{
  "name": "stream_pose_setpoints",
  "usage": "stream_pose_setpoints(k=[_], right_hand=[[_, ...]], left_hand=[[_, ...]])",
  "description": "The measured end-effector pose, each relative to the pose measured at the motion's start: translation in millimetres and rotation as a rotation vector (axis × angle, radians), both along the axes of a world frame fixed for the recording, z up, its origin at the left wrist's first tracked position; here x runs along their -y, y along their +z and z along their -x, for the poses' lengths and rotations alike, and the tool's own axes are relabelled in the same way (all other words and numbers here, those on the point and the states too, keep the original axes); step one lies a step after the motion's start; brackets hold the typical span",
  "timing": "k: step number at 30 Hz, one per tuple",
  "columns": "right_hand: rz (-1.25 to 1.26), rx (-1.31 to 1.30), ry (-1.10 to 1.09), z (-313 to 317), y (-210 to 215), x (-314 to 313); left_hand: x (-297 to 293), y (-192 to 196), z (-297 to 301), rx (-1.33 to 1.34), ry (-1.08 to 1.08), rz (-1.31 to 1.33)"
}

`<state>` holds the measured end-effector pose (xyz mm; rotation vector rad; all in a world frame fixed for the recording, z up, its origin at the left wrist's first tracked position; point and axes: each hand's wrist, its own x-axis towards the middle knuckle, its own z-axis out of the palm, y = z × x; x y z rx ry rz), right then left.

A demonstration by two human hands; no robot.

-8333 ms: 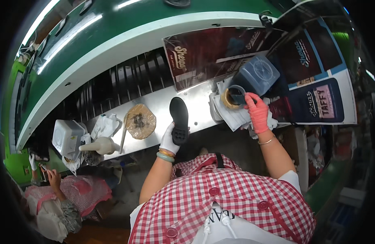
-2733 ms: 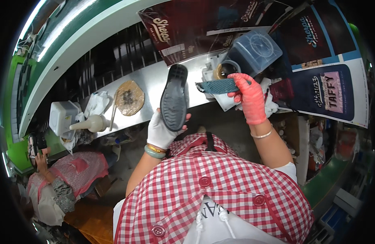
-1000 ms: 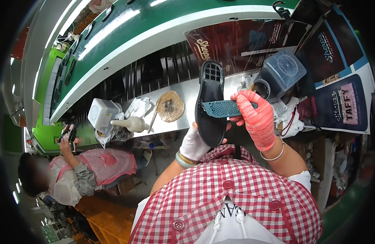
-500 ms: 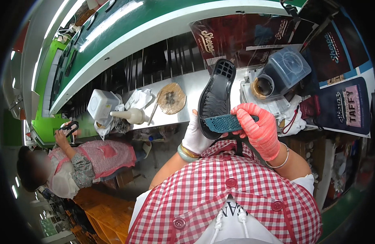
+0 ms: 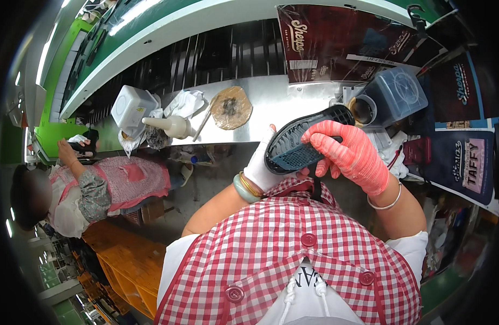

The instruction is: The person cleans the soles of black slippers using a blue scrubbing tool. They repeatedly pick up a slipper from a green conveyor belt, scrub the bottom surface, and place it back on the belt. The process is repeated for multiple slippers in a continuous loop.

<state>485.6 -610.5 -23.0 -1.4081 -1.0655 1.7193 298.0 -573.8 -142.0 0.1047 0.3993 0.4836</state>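
Near my chest, my left hand point(image 5: 263, 165) cupped the black shoe sole point(image 5: 306, 138); right hand point(image 5: 349, 154) curled over it, probably pressing the teal insert point(image 5: 295, 158), so firm, even pressure mattered.

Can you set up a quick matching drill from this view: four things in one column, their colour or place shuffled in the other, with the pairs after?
Things:
1. left hand
2. right hand
3. shoe sole
4. squeeze bottle

Descriptions:
A. lies on its side on the metal bench, by the white tub
B. wears a red-orange glove, laid over the sole from the right
C. black, with a teal patch, held between both hands
D. wears a white glove, with a green bangle at the wrist

Pairs: 1-D, 2-B, 3-C, 4-A
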Motion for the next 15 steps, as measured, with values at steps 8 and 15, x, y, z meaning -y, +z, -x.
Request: stream_pose_setpoints(k=[8,15], right_hand=[[0.061,0.028,0.071,3.4,-14.4,-20.0],[0.059,0.100,0.145,-3.7,-22.2,-27.3]], left_hand=[[-12.0,-13.7,11.4,0.081,-0.186,0.006],[-21.3,-13.7,13.8,-0.078,-0.258,-0.109]])
